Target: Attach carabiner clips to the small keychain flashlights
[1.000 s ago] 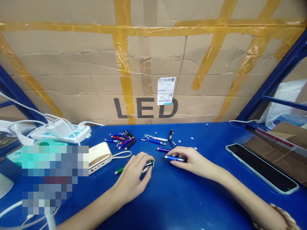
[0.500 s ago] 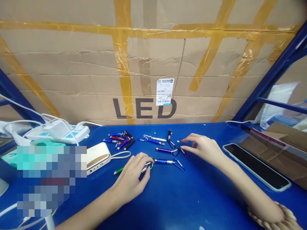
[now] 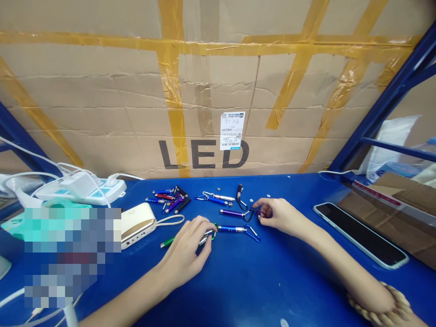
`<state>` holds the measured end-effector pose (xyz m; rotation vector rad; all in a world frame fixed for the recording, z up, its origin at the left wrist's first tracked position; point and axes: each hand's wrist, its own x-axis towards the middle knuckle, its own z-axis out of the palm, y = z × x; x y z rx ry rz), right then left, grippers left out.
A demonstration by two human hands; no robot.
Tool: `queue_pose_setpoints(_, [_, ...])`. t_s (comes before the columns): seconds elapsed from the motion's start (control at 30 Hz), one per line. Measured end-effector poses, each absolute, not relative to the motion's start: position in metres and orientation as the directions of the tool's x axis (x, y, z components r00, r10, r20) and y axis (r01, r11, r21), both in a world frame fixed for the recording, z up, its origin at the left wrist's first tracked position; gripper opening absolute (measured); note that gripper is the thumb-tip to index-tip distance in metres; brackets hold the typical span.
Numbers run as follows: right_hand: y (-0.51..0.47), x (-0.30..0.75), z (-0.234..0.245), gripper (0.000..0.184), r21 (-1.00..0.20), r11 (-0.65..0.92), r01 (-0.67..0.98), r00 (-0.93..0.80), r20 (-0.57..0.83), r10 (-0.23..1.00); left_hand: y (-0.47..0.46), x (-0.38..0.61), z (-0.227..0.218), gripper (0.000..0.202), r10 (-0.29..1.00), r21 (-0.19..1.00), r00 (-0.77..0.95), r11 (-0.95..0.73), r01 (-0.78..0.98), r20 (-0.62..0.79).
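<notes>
My left hand (image 3: 187, 240) is curled palm-down over a small silver keychain flashlight (image 3: 207, 234), which shows between thumb and index finger. A green flashlight (image 3: 167, 243) sticks out beneath that hand on the left. Just beyond its fingertips lies a blue flashlight (image 3: 230, 229) with a blue carabiner (image 3: 252, 233). My right hand (image 3: 277, 215) has its fingers bent around a purple carabiner (image 3: 260, 213), partly hidden by them. Left of it rests a purple flashlight (image 3: 230, 213) with a black carabiner (image 3: 248, 215). Behind are a black flashlight (image 3: 240, 190) and a silver one (image 3: 225, 197).
A pile of small flashlights (image 3: 170, 200) lies at the back left. Near it are a cream power bank (image 3: 138, 222) and a white power strip (image 3: 114, 190) with cables. A phone (image 3: 361, 236) lies on the right. A large cardboard box (image 3: 119, 113) stands behind the blue tabletop (image 3: 238, 281).
My right hand's fingers have curled in around the purple carabiner, which lay at their tips before. My left hand stays over the silver flashlight. The whole view has shifted slightly.
</notes>
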<state>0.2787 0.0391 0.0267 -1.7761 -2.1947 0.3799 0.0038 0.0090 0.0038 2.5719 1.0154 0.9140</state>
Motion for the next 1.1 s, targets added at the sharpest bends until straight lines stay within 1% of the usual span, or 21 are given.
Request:
queue_pose_setpoints(0.1, [0.038,0.278,0.028,0.024,-0.372,0.221,0.901,-0.215,0.057,0.975,0.009,0.004,0.004,0.019,0.68,0.409,0.561,-0.732,0.544,0.472])
queue_pose_setpoints(0.27, [0.038,0.276,0.03,0.021,-0.227,0.171,0.959,-0.161,0.065,0.985,0.008,0.003,0.006,0.019,0.684,0.402,0.569,-0.729,0.554,0.456])
queue_pose_setpoints(0.33, [0.038,0.274,0.03,0.019,-0.206,0.173,0.963,-0.156,0.1,0.983,0.009,0.003,0.006,0.019,0.678,0.402,0.575,-0.735,0.547,0.458])
queue_pose_setpoints(0.47, [0.036,0.27,0.032,0.017,-0.243,0.238,0.94,-0.188,0.213,0.959,0.009,0.003,0.005,0.02,0.672,0.385,0.564,-0.739,0.553,0.48])
queue_pose_setpoints(0.67, [0.035,0.275,0.034,0.015,-0.306,0.243,0.921,-0.128,0.351,0.928,0.008,0.004,0.006,0.02,0.672,0.394,0.584,-0.74,0.545,0.455])
queue_pose_setpoints(0.73, [0.038,0.279,0.032,0.017,-0.33,0.264,0.906,-0.142,0.35,0.926,0.008,0.004,0.007,0.019,0.68,0.401,0.585,-0.734,0.548,0.442])
queue_pose_setpoints(0.83, [0.043,0.282,0.026,0.022,-0.375,0.299,0.878,-0.188,0.303,0.934,0.008,0.003,0.008,0.019,0.688,0.411,0.585,-0.726,0.551,0.43])
queue_pose_setpoints(0.97, [0.043,0.275,0.022,0.024,-0.422,0.403,0.812,-0.324,0.248,0.913,0.008,0.003,0.007,0.019,0.67,0.399,0.602,-0.742,0.539,0.435])
queue_pose_setpoints(1.03, [0.04,0.27,0.021,0.026,-0.409,0.449,0.795,-0.387,0.23,0.893,0.008,0.004,0.006,0.019,0.654,0.388,0.616,-0.756,0.527,0.439])
queue_pose_setpoints(1.1, [0.038,0.265,0.021,0.029,-0.371,0.473,0.799,-0.425,0.209,0.881,0.008,0.005,0.005,0.018,0.642,0.379,0.628,-0.767,0.518,0.44])
